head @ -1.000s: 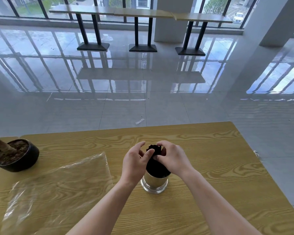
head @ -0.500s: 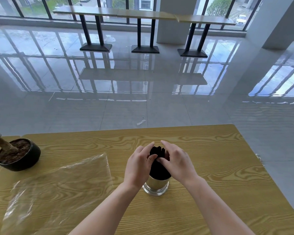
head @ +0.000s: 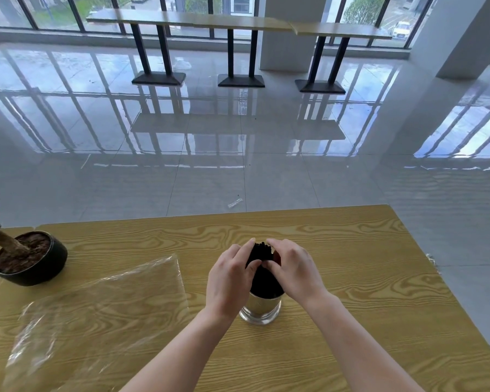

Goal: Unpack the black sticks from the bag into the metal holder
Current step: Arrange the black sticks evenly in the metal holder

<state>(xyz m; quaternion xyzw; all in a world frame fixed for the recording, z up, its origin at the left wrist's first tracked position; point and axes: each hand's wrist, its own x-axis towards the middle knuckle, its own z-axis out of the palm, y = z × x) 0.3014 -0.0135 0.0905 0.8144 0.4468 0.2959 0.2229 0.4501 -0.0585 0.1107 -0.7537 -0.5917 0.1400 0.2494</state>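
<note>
A bundle of black sticks (head: 262, 275) stands upright in the shiny metal holder (head: 260, 309) on the wooden table (head: 351, 278). My left hand (head: 229, 277) wraps the bundle from the left, fingers and thumb curled round it near the top. My right hand (head: 293, 268) holds it from the right in the same way, thumb meeting the left thumb at the front. The clear plastic bag (head: 96, 315) lies flat and empty to the left of the holder.
A black pot (head: 30, 260) with soil and a cut stump sits at the table's far left. The table's right edge runs close to my right forearm. Beyond the far edge lies a glossy tiled floor with tall bar tables by the windows.
Both hands have closed a little tighter round the top of the stick bundle, thumbs now meeting in front. The holder and bag have stayed in place.
</note>
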